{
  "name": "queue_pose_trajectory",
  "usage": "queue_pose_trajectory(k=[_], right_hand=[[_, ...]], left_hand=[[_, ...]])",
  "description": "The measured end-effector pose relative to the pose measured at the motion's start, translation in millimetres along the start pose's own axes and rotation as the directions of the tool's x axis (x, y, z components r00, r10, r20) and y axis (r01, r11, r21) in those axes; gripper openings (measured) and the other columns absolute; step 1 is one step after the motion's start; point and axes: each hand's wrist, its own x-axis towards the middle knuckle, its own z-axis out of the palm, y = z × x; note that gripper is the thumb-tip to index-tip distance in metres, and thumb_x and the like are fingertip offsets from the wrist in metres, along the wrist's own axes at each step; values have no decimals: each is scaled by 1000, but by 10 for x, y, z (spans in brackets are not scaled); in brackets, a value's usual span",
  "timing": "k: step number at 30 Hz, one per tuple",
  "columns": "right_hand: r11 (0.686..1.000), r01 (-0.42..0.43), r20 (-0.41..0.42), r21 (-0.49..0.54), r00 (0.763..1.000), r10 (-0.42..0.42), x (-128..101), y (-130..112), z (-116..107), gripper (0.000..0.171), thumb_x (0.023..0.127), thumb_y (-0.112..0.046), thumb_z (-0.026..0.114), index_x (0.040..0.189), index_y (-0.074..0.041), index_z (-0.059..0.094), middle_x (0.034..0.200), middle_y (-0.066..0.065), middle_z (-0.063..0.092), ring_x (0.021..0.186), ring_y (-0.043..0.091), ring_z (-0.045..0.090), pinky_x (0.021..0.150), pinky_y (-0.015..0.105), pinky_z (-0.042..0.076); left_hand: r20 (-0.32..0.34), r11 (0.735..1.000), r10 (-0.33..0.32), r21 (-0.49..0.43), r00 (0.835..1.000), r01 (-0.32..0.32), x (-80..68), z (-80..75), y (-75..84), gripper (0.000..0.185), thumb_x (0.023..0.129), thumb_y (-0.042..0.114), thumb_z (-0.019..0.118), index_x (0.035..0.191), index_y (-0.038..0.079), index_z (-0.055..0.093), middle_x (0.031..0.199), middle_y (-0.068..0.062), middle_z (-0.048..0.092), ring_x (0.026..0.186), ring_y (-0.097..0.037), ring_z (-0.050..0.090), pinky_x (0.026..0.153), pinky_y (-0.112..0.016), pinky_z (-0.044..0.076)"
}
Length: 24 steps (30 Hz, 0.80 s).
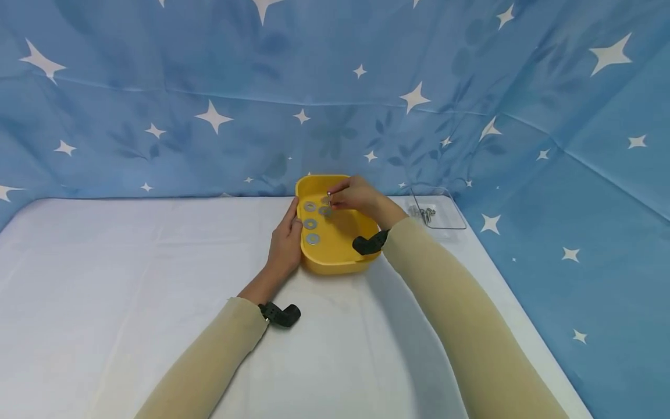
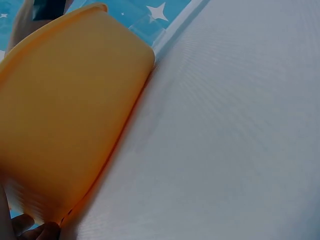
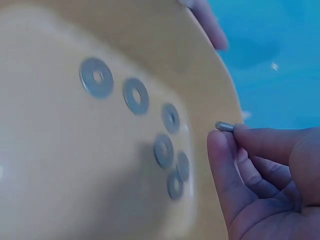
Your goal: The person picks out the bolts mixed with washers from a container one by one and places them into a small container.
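A yellow plastic bin (image 1: 342,250) stands at the back of the table, with several flat metal washers (image 1: 310,223) on its floor. My left hand (image 1: 285,241) grips the bin's left side, its thumb near the rim and fingers along the outer wall. In the left wrist view, the bin's outer wall (image 2: 80,100) fills the left part, and dark fingertips (image 2: 37,230) show by its lower edge. Over the bin, my right hand (image 1: 358,196) pinches a small metal screw (image 3: 225,126) between thumb and forefinger. The screw is apart from the washers; the fingers hide part of it.
To the right of the bin, a clear box (image 1: 447,212) holds several metal screws (image 1: 427,215). A blue curtain (image 1: 314,87) with white stars hangs behind and along the right edge. White cloth (image 1: 157,279) covers the table.
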Motion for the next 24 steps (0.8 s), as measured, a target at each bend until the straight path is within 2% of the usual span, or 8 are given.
queue_pose_trajectory(k=[2, 3, 7, 12, 19, 24], right_hand=[[1000, 2, 8, 0, 1000, -2, -41, -1, -94, 38, 99, -3, 59, 133, 11, 58, 134, 29, 60, 118, 39, 65, 108, 46, 50], [1000, 2, 13, -8, 1000, -2, -60, 5, -144, 39, 99, -4, 58, 135, 12, 56, 134, 29, 60, 117, 38, 65, 109, 46, 49], [999, -16, 2, -36, 1000, 16, -166, 40, -358, 39, 101, -5, 57, 136, 11, 56, 132, 26, 59, 108, 29, 68, 109, 43, 50], [996, -32, -26, -79, 999, 30, -295, 114, -660, 38, 101, -7, 57, 137, 7, 56, 134, 23, 58, 100, 19, 68, 105, 38, 53], [990, -32, -60, -138, 998, 24, -446, 246, -1065, 33, 103, -11, 55, 132, 4, 56, 116, 10, 60, 107, 23, 66, 95, 28, 57], [987, -54, -104, -152, 994, 39, -522, 383, -1321, 37, 103, -11, 55, 136, 6, 53, 118, 10, 59, 96, 12, 68, 89, 23, 58]], left_hand=[[-1, 1000, -3, -3, 1000, 3, 1, -13, 3, 57, 105, 28, 29, 162, 30, 25, 163, -2, 38, 145, -20, 44, 122, -41, 34], [-3, 1000, -4, -1, 1000, 4, 1, -16, 3, 57, 105, 29, 29, 162, 30, 25, 166, 4, 32, 150, -16, 37, 124, -41, 32], [1, 1000, -6, -1, 1000, 6, -5, -14, 6, 56, 105, 31, 27, 161, 33, 23, 166, 9, 29, 153, -12, 29, 126, -39, 27], [15, 1000, 0, -5, 1000, 0, -7, -7, 10, 56, 106, 32, 26, 162, 34, 22, 167, 10, 28, 154, -11, 28, 126, -39, 26], [17, 1000, -23, -9, 1000, 23, -14, -18, -15, 56, 105, 32, 26, 161, 37, 21, 167, 10, 28, 153, -11, 29, 126, -39, 28], [23, 1000, 4, 0, 1000, -4, -19, -1, 3, 56, 106, 31, 26, 162, 33, 21, 167, 10, 26, 155, -11, 26, 127, -38, 25]])
